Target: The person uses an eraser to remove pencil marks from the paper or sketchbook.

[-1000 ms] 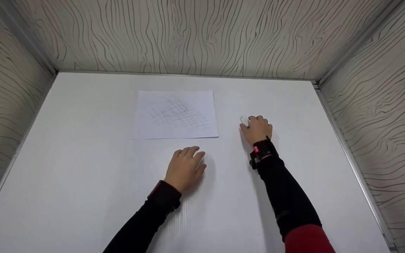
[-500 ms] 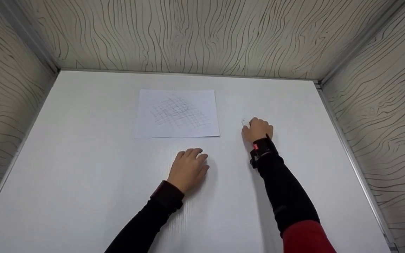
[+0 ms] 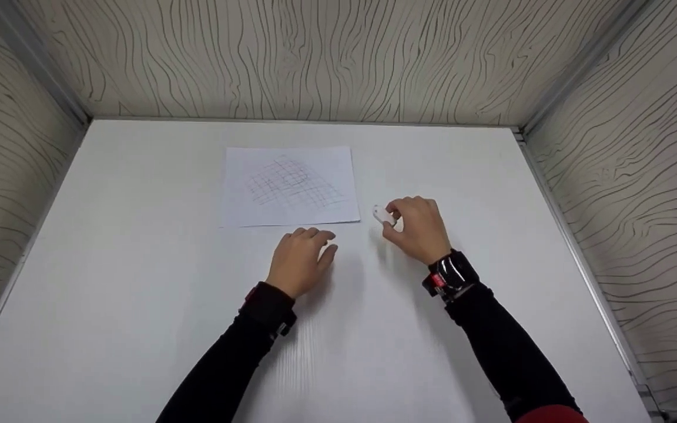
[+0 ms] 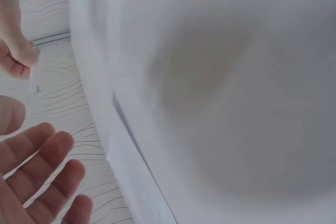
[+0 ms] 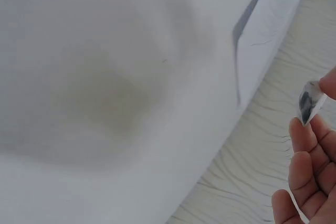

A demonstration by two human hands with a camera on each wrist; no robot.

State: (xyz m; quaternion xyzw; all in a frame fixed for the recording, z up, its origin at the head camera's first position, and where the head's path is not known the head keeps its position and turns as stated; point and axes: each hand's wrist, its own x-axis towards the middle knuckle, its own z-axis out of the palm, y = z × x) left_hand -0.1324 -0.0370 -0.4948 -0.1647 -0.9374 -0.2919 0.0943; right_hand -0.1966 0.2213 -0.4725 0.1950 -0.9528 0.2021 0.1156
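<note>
Right hand (image 3: pixel 418 229) pinches a small white eraser (image 3: pixel 383 215) just off the 4 o'clock corner of the scribbled paper sheet (image 3: pixel 289 187); long axis runs 10-to-4 o'clock. Left hand (image 3: pixel 300 260) rests flat, fingers relaxed, on the white table (image 3: pixel 138 282).

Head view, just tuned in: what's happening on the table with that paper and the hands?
A person works at a white table. The right hand pinches a small white eraser in its fingers, held just right of the paper's near right corner. The sheet of paper lies flat, with faint pencil crosshatching on it. The left hand rests open on the table just in front of the paper, holding nothing.
</note>
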